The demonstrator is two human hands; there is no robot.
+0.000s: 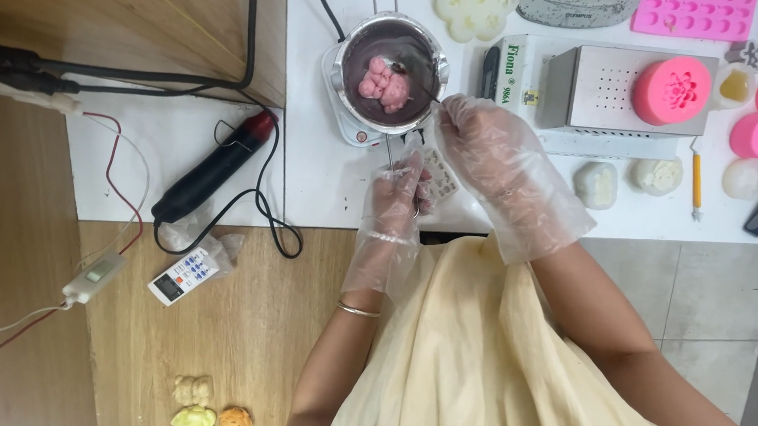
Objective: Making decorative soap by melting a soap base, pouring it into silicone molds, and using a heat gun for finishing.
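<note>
Both gloved hands meet just below the metal pot of pink wax lumps on the white bench. The left hand grips the pot's long handle. The right hand pinches a small pale mould between the hands, beside the handle.
</note>
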